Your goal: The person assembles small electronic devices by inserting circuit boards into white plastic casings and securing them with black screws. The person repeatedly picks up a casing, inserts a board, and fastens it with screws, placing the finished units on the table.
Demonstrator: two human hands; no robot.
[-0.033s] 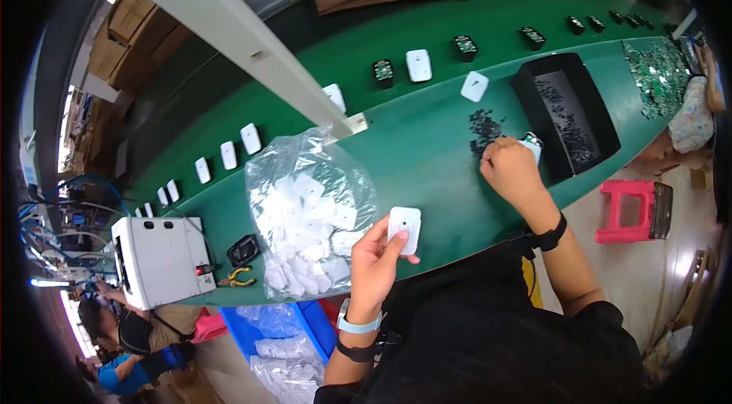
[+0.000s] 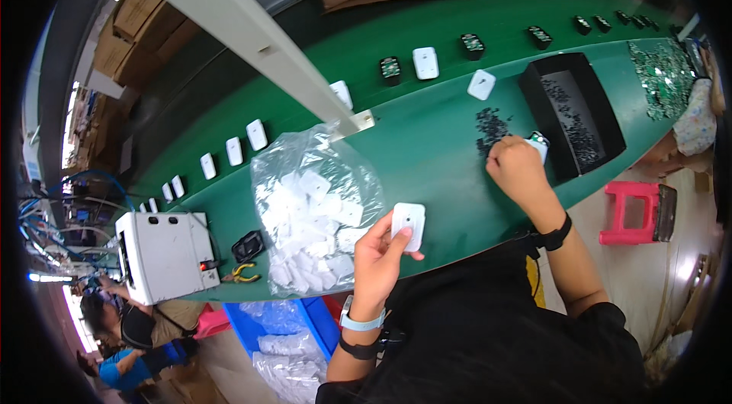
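Note:
My left hand (image 2: pixel 379 259) holds a white rounded plastic cover (image 2: pixel 409 222), the thumb lying on its lower face, above the table's near edge. My right hand (image 2: pixel 517 165) is closed, its fingers curled together beside a scattered heap of small black parts (image 2: pixel 493 128); anything within them is hidden. Just behind this hand, a white piece with a green circuit board (image 2: pixel 538 143) shows in part. Another white cover (image 2: pixel 481 85) lies farther off on the green table. To the left, a clear plastic bag (image 2: pixel 309 221) holds many white covers.
A black box (image 2: pixel 568 114) of small black parts stands at right, with circuit boards (image 2: pixel 659 80) beyond. White and black units line the green belt (image 2: pixel 328 41). A metal post (image 2: pixel 252 38) cuts across. At left are a white machine (image 2: pixel 168 255) and yellow-handled pliers (image 2: pixel 242 274).
The whole picture has shifted slightly to the right. Both hands keep almost the same pose, the left still on the white cover.

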